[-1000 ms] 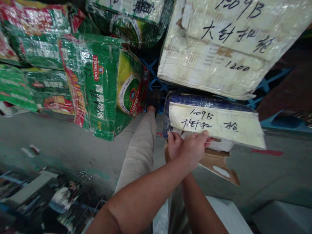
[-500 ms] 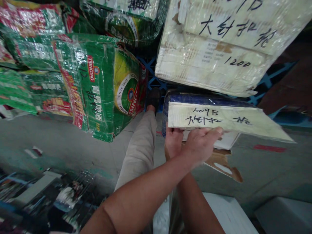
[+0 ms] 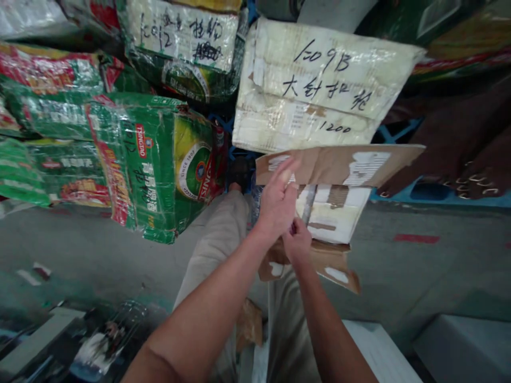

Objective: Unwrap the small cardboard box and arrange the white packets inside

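An opened cardboard carton stands before me, its brown upper flap point(image 3: 319, 166) raised with torn white paper patches on the inside. My left hand point(image 3: 277, 202) lies against the left end of this flap, fingers stretched out. Just below, my right hand point(image 3: 297, 242) is closed at the carton's opening; what its fingers hold, if anything, is hidden. White packing with brown tape strips point(image 3: 335, 213) shows in the opening. A torn lower flap point(image 3: 337, 268) hangs towards me.
A wrapped white carton with black handwriting point(image 3: 315, 90) stands behind on a blue pallet point(image 3: 451, 198). Green beer cartons point(image 3: 155, 175) are stacked at left. My leg point(image 3: 217, 239) stands between them and the opened carton. A grey box point(image 3: 467, 346) is at lower right.
The upper flap has swung up from its handwritten white side to its brown inside. My left hand has moved left and up; my right hand has moved slightly right. The view has shifted.
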